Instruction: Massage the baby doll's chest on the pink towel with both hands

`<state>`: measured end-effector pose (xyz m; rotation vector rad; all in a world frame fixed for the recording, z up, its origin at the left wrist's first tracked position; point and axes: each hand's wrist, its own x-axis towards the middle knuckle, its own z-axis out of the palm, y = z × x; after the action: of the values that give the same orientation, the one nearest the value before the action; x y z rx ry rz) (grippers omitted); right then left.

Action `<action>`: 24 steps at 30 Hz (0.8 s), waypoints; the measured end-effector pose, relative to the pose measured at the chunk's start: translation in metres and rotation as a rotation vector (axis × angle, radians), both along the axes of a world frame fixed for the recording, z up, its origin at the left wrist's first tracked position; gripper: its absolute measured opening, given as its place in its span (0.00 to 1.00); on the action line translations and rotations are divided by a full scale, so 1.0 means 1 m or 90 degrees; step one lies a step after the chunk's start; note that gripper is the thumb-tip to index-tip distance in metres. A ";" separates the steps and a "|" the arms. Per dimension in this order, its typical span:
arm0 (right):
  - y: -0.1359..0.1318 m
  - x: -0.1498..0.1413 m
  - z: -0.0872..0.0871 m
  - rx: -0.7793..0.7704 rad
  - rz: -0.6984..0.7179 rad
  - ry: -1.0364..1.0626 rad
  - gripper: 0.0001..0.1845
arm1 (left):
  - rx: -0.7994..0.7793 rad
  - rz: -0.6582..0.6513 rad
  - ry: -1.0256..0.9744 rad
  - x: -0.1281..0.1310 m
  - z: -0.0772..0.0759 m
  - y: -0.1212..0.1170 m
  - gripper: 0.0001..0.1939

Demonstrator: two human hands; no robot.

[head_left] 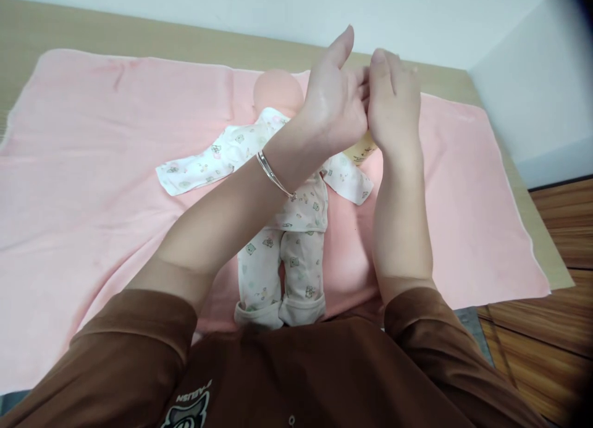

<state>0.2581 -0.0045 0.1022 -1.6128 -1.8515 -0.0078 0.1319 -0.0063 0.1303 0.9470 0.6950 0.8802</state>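
Pale walls meet just beyond the far right corner of the bench (pixel 162 36), whose surface shows as a strip along the far and right edges of a pink blanket (pixel 111 131). Clothed, the doll (pixel 303 212) lies with its head toward the far edge, feet at the near edge by the person's shirt (pixel 301 378); blanket spreads wide on either side, further to the left. Above it, the hands touch: left hand (pixel 337 97) open, palm up, against the right hand (pixel 396 100), whose hidden palm leaves its grip uncertain. A yellow item (pixel 359 151) shows partly beneath.

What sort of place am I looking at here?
Possibly a childcare practice room: a clothed baby doll lies on a pink cloth spread over a light table beside a plain wall.
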 end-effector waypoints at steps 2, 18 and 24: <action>-0.002 -0.002 0.001 -0.007 -0.022 0.035 0.30 | -0.029 -0.019 -0.070 -0.006 0.001 -0.002 0.39; 0.016 -0.011 -0.008 -0.051 -0.194 -0.039 0.34 | 0.049 0.169 0.107 -0.124 0.034 -0.061 0.35; 0.011 -0.015 -0.012 -0.040 -0.227 -0.057 0.21 | 0.091 0.155 0.012 -0.144 0.039 -0.074 0.35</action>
<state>0.2426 0.0060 0.0902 -1.9970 -1.6176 -0.1817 -0.0116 -0.0799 0.1696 1.0111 0.7824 1.1495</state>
